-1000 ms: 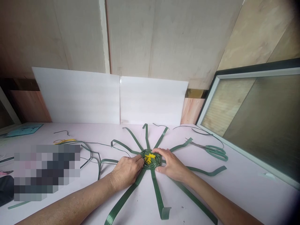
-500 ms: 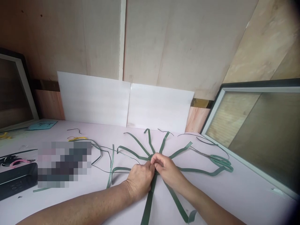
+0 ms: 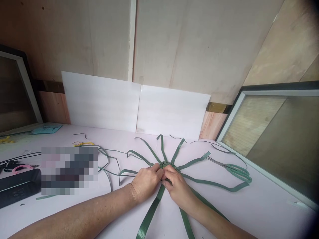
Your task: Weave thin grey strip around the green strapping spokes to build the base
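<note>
Long green plastic strips (image 3: 150, 214) spread out like spokes over the pale tabletop. At their middle is a small round woven centre (image 3: 171, 164), partly covered by my fingers. My left hand (image 3: 147, 181) is closed at the near left edge of the weave, thumb and fingers pinched on the strips there. Close against it, my right hand (image 3: 177, 186) pinches the near edge of the weave. The fingertips of both hands almost meet. Exactly which strip lies between them is hidden.
Green-handled scissors (image 3: 238, 171) lie to the right, near a framed panel (image 3: 230, 114). On the left are a black box-like object (image 3: 21, 187), pink-handled scissors (image 3: 23, 168), thin dark strips and a blurred patch. White boards (image 3: 171, 111) lean against the back wall.
The woven centre shows more beside my right hand, and the near strips lie at different angles, one now emerging under my right forearm. A loose strip left of my hands has shifted. The view moved slightly.
</note>
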Available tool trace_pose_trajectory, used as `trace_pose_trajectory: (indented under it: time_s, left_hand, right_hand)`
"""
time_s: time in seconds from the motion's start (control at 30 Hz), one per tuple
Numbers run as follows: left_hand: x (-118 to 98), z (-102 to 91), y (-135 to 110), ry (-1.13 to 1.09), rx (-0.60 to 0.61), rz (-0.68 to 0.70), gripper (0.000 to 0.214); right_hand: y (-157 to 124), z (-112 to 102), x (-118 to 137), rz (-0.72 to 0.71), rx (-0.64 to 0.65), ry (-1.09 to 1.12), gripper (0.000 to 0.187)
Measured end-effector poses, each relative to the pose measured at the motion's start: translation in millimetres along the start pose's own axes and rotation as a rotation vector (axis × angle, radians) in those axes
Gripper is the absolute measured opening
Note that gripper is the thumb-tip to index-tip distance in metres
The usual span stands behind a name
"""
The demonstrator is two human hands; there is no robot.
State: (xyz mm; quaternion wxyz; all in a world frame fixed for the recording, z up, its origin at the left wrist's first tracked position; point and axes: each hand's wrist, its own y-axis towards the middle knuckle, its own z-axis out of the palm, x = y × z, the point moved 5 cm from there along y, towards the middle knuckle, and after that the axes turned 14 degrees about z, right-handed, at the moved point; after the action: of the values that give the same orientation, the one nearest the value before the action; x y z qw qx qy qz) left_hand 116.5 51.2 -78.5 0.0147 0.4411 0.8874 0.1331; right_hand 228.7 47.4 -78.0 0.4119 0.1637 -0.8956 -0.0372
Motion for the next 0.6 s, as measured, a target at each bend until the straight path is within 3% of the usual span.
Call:
trace_pose_trajectory:
  time_s: [0.23, 0.47, 0.6]
  left_hand:
    - [8, -0.9, -1, 0.073, -0.023, 0.052, 0.012]
    - [13, -4.9, -2, 0.044, -0.04, 0.009, 0.015]
    - [8, -16.9, -7, 0.046, -0.081, 0.118, 0.014]
  right_hand:
    - [1, -3, -6, -0.017, 0.027, 0.042, 0.021]
    - [2, 2, -9, -0.046, 0.002, -0.023, 0.028]
    - [3, 3, -10, -0.066, -0.027, -0.081, 0.029]
